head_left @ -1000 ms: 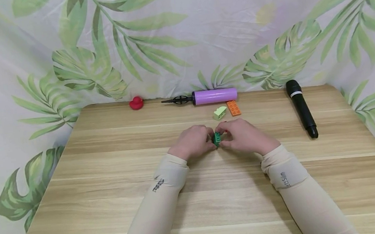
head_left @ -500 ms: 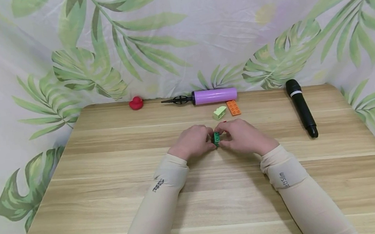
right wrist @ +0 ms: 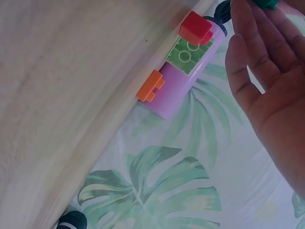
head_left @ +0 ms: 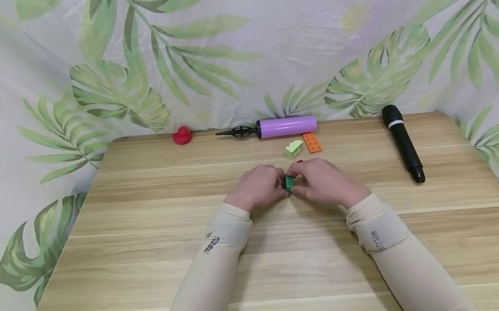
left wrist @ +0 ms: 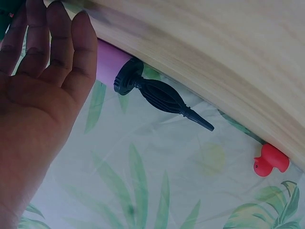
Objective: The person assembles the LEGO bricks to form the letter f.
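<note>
A green toy building brick (head_left: 289,183) with studs is held near the middle of the table, between both hands. From its left side my left hand (head_left: 257,187) pinches it with thumb and fingers. My right hand (head_left: 325,183) pinches it from the right, its fingertips close to the left ones. Only a corner of the green brick (right wrist: 268,4) shows in the right wrist view. Just beyond my right fingers lies a red brick (right wrist: 194,27), mostly hidden in the head view. Behind that are a pale green brick (head_left: 293,149) and a flat orange brick (head_left: 312,143).
Along the table's back edge lie a purple hand pump (head_left: 287,126) with a black nozzle and a red rubber duck (head_left: 182,135). A black microphone (head_left: 403,144) lies at the right. A leaf-patterned cloth (head_left: 222,67) hangs behind the wooden table (head_left: 151,267).
Both hands stay almost in place around the green brick. The view shifts very slightly; the other things keep their places.
</note>
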Demonstrator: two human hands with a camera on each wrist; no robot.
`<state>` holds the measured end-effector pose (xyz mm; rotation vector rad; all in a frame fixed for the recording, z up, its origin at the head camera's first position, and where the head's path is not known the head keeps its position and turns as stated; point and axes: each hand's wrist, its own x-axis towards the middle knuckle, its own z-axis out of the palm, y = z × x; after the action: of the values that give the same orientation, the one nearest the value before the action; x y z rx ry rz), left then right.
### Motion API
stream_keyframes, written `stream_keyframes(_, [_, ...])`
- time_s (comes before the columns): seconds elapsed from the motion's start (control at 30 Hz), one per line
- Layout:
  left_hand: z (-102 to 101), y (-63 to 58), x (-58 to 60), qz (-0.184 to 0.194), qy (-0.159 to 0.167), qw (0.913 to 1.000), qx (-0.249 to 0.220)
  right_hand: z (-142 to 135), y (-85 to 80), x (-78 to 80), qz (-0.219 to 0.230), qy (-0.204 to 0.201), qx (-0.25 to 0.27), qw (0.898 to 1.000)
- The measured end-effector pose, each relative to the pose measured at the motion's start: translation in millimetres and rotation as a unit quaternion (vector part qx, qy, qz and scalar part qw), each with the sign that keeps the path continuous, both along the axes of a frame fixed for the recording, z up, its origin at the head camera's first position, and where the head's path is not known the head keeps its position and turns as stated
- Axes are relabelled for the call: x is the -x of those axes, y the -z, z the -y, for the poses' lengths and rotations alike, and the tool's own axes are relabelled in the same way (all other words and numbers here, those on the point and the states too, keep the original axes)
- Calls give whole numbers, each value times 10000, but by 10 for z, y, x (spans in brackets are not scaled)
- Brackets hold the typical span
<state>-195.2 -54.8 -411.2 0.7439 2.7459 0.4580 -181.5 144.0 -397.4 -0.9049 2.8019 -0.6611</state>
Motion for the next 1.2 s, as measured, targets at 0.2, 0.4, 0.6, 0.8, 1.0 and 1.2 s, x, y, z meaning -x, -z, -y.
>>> stream_keyframes(0.2, [-1, -7, 0, -12, 23, 10000, 67, 14, 22, 3, 5, 19, -57, 10000])
stream_keyframes(0.4, [-1, -16, 0, -11, 9, 10000, 89, 22, 18, 7, 37, 32, -104, 9999])
stream_keyframes(0.6, [-6, 0, 6, -19, 1, 10000, 58, 5, 30, 26, -47, -13, -142, 9999])
stream_keyframes(0.8, [-3, -11, 5, -29, -8, 10000, 19, 11, 15, 36, -83, -6, -188, 9998])
stream_keyframes(1.0, [9, -15, 22, -32, -71, 10000, 44, -41, -62, 64, 111, 27, -162, 9998])
stream_keyframes(1.2, [-12, -2, 15, 118, -73, 9999, 55, -301, -100, 183, 268, 546, -10, 9981])
